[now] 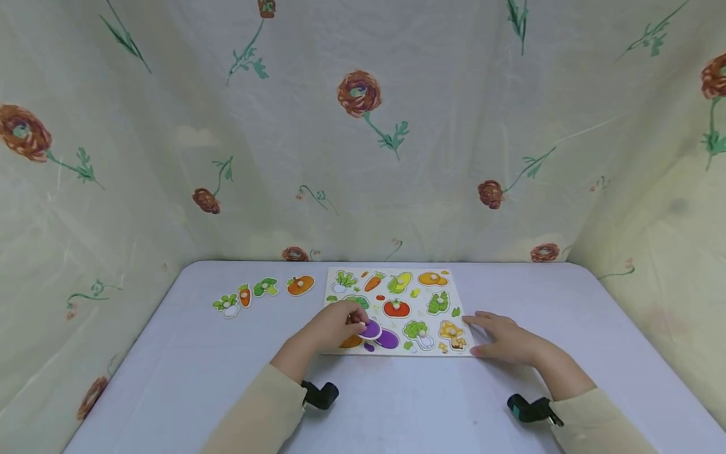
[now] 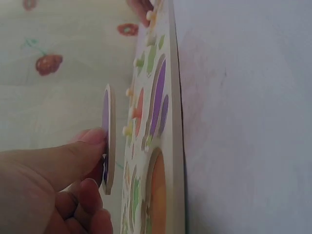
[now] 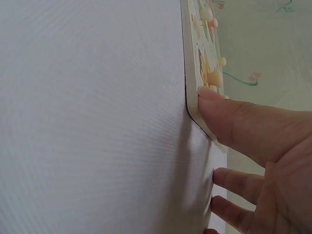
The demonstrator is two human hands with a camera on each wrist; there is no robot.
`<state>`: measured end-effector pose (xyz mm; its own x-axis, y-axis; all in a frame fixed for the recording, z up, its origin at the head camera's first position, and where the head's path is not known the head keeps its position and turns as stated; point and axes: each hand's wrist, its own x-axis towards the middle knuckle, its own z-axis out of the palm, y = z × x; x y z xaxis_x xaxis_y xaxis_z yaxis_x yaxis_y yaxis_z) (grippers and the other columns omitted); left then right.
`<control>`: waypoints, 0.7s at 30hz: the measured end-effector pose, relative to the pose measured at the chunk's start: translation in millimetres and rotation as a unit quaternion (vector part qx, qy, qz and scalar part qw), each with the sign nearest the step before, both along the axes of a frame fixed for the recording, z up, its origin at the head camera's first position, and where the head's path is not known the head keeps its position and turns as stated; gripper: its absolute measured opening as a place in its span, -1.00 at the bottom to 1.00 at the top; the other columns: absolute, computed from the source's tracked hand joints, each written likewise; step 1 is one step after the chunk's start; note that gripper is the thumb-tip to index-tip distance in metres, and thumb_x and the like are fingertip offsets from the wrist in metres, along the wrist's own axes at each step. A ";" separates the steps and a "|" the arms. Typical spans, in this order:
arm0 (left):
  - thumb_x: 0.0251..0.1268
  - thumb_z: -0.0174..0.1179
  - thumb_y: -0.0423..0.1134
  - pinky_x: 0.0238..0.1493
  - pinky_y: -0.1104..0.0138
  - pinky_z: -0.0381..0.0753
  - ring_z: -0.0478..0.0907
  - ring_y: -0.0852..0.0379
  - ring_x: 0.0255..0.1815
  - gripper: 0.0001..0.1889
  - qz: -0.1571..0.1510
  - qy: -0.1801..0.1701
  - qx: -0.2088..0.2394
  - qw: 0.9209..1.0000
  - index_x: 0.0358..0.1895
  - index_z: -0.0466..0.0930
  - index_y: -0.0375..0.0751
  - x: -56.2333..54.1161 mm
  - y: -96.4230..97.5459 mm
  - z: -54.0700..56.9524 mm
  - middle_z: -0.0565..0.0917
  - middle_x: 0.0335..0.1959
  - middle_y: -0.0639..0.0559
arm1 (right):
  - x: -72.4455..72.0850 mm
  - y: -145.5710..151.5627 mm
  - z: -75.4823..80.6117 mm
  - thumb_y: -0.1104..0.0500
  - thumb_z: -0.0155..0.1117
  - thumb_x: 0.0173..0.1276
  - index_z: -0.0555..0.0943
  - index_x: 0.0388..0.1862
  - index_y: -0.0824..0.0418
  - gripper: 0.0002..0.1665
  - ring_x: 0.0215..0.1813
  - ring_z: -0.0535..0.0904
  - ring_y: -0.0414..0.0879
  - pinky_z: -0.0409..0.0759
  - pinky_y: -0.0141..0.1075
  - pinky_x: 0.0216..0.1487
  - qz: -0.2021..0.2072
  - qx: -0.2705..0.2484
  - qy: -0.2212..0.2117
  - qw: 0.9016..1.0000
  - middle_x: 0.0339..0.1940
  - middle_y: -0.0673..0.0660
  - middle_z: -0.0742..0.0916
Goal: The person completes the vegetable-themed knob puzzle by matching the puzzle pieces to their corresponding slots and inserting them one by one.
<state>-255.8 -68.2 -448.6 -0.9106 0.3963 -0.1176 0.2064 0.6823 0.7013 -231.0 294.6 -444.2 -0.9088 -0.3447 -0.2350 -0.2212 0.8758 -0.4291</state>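
Note:
My left hand (image 1: 336, 326) pinches a purple eggplant puzzle piece (image 1: 371, 330) just above the wooden vegetable puzzle board (image 1: 363, 353). In the left wrist view the eggplant piece (image 2: 110, 122) is clear of the board, with its purple recess (image 2: 158, 97) in view beyond. My right hand (image 1: 507, 338) rests at the board's right edge. In the right wrist view its thumb (image 3: 219, 109) presses the board's near corner, and other fingertips touch the table. Knobbed pieces such as a tomato (image 1: 396, 309) and a mushroom (image 1: 452, 334) sit in the board. The left hand covers part of the orange pumpkin recess (image 1: 351, 342).
Left of the board, a radish piece (image 1: 227, 306), a carrot piece (image 1: 244, 295), a broccoli piece (image 1: 265, 287) and a pumpkin piece (image 1: 300, 285) lie on the white table (image 1: 227, 391). A flowered curtain (image 1: 442, 157) hangs behind and at both sides.

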 end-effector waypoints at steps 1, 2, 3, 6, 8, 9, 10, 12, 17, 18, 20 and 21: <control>0.42 0.25 -0.17 -0.17 0.34 0.56 0.48 0.13 -0.20 -0.96 -0.002 -0.001 -0.003 1.000 -0.18 0.60 0.01 0.0 2.9 0.3 0.56 -0.30 0.11 | 0.2 -0.4 0.2 -0.05 0.42 0.29 0.39 0.46 0.27 -0.15 0.44 0.11 0.58 0.15 0.46 0.31 0.000 0.000 0.001 1.000 0.46 0.57 0.28; 0.42 0.25 -0.17 -0.16 0.33 0.55 0.48 0.14 -0.19 -0.96 -0.003 -0.001 -0.004 1.000 -0.20 0.60 0.02 -0.2 5.6 0.4 0.56 -0.30 0.11 | 0.2 -0.7 0.3 -0.05 0.43 0.29 0.39 0.45 0.28 -0.15 0.44 0.12 0.58 0.16 0.46 0.31 0.001 -0.001 0.003 1.000 0.45 0.57 0.28; 0.42 0.25 -0.17 -0.15 0.33 0.55 0.48 0.14 -0.19 -0.97 -0.005 -0.001 -0.008 1.000 -0.20 0.60 0.03 -0.3 8.0 0.5 0.56 -0.30 0.12 | 0.1 -1.0 0.2 -0.05 0.43 0.29 0.39 0.45 0.28 -0.15 0.44 0.12 0.58 0.16 0.46 0.31 0.000 -0.001 0.003 1.000 0.46 0.57 0.28; 0.41 0.26 -0.18 -0.13 0.33 0.54 0.48 0.16 -0.19 -0.96 -0.011 0.001 -0.014 1.000 -0.22 0.59 0.04 -0.9 13.9 -0.8 0.56 -0.30 0.14 | 0.0 -1.8 0.1 -0.04 0.43 0.29 0.39 0.45 0.28 -0.16 0.44 0.12 0.58 0.16 0.46 0.31 -0.001 -0.002 0.004 1.000 0.46 0.57 0.28; 0.41 0.26 -0.19 -0.12 0.33 0.53 0.48 0.16 -0.20 -0.96 -0.017 0.004 -0.019 1.000 -0.23 0.59 0.04 -0.9 16.9 -1.7 0.56 -0.31 0.14 | -0.3 -2.1 0.1 -0.03 0.43 0.29 0.39 0.46 0.28 -0.16 0.44 0.11 0.58 0.16 0.46 0.31 -0.002 -0.003 0.004 1.000 0.46 0.57 0.28; 0.41 0.26 -0.20 -0.13 0.33 0.53 0.48 0.17 -0.21 -0.96 -0.018 0.003 -0.022 1.000 -0.22 0.59 0.04 -0.7 18.4 -2.2 0.56 -0.31 0.14 | -0.4 -2.2 0.3 -0.03 0.43 0.29 0.39 0.46 0.27 -0.16 0.44 0.11 0.58 0.16 0.46 0.31 -0.002 -0.003 0.004 1.000 0.46 0.57 0.28; 0.41 0.27 -0.21 -0.13 0.33 0.53 0.48 0.17 -0.21 -0.96 -0.020 0.003 -0.025 0.999 -0.22 0.60 0.03 -0.5 19.9 -2.8 0.56 -0.32 0.14 | -0.2 -2.3 0.5 -0.03 0.43 0.29 0.39 0.46 0.28 -0.16 0.44 0.11 0.58 0.16 0.46 0.31 -0.001 -0.003 0.004 1.000 0.46 0.57 0.28; 0.41 0.27 -0.22 -0.13 0.32 0.53 0.49 0.17 -0.22 -0.96 -0.023 0.001 -0.031 0.999 -0.21 0.60 0.03 0.2 23.0 -3.4 0.56 -0.32 0.14 | 0.2 -2.3 0.8 -0.03 0.43 0.29 0.39 0.45 0.28 -0.16 0.44 0.12 0.58 0.16 0.46 0.31 0.001 -0.004 0.006 1.000 0.46 0.57 0.28; 0.39 0.28 -0.23 -0.15 0.34 0.51 0.48 0.19 -0.27 -0.96 -0.027 0.001 -0.041 0.999 -0.23 0.61 0.01 2.1 30.3 -5.1 0.57 -0.35 0.16 | 0.8 0.0 -0.2 -0.03 0.42 0.30 0.38 0.45 0.29 -0.17 0.44 0.11 0.59 0.14 0.46 0.32 0.006 -0.007 0.005 1.000 0.45 0.58 0.27; 0.38 0.29 -0.22 -0.16 0.35 0.51 0.48 0.20 -0.28 -0.95 -0.027 0.001 -0.042 0.999 -0.24 0.61 0.01 2.4 31.5 -5.7 0.57 -0.36 0.16 | 0.8 0.5 -0.5 -0.03 0.41 0.31 0.38 0.46 0.29 -0.16 0.44 0.10 0.58 0.13 0.46 0.32 0.005 -0.008 0.002 1.000 0.46 0.58 0.27; 0.38 0.30 -0.21 -0.19 0.36 0.52 0.48 0.20 -0.29 -0.94 -0.025 -0.001 -0.043 0.999 -0.25 0.60 0.02 3.2 33.3 -6.8 0.57 -0.37 0.15 | 0.7 1.5 -1.2 -0.03 0.41 0.31 0.37 0.46 0.30 -0.16 0.44 0.10 0.59 0.13 0.46 0.32 0.007 -0.008 0.002 1.000 0.46 0.58 0.26; 0.37 0.30 -0.21 -0.20 0.36 0.52 0.48 0.20 -0.30 -0.94 -0.023 -0.003 -0.043 0.999 -0.26 0.60 0.03 3.6 34.2 -7.5 0.57 -0.37 0.15 | 0.8 1.7 -1.2 -0.04 0.40 0.31 0.37 0.46 0.29 -0.16 0.44 0.09 0.59 0.12 0.46 0.32 0.007 -0.009 0.001 1.000 0.46 0.58 0.26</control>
